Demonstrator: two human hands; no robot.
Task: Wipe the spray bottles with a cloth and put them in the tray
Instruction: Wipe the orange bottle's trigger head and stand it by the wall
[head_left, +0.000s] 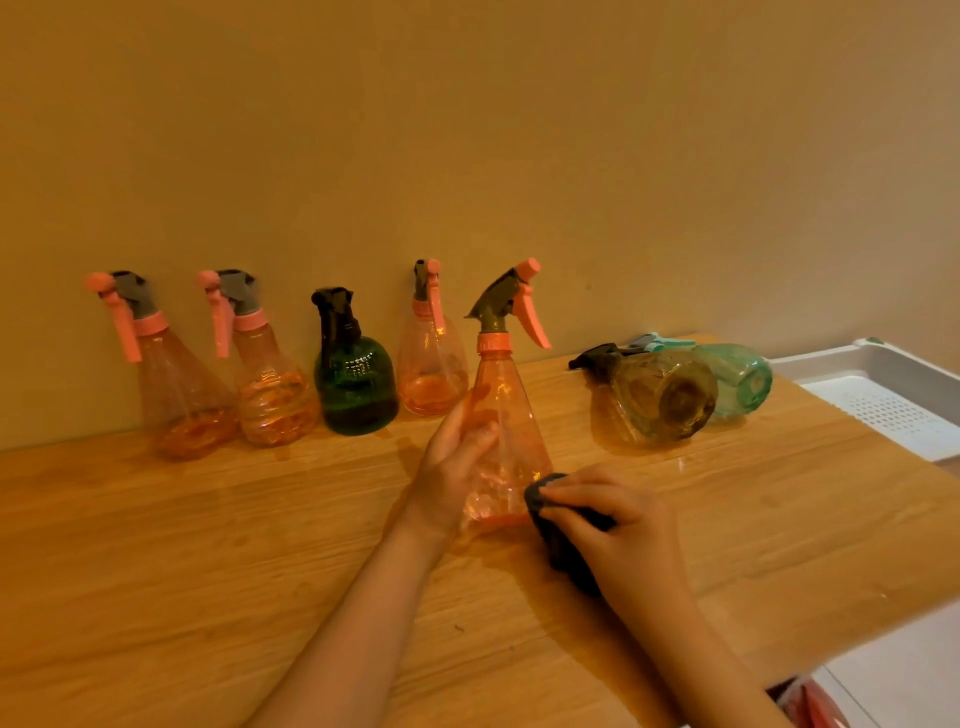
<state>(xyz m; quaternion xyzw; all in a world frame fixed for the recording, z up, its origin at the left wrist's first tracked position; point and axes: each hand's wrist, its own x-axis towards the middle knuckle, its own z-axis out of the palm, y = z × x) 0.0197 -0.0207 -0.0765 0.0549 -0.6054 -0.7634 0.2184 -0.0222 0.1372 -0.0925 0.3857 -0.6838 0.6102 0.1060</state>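
two bare forearms, no sleeves in view; left hand (457, 467) and right hand (618, 525) ungloved, without rings

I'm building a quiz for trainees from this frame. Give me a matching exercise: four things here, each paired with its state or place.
Things:
1. dark cloth
2. green bottle
3. amber bottle
4. white tray

States:
A. lying on its side
B. held in the right hand
C. at the table's right edge
D. upright by the wall

Pairs: 1-B, 2-D, 3-A, 4-C
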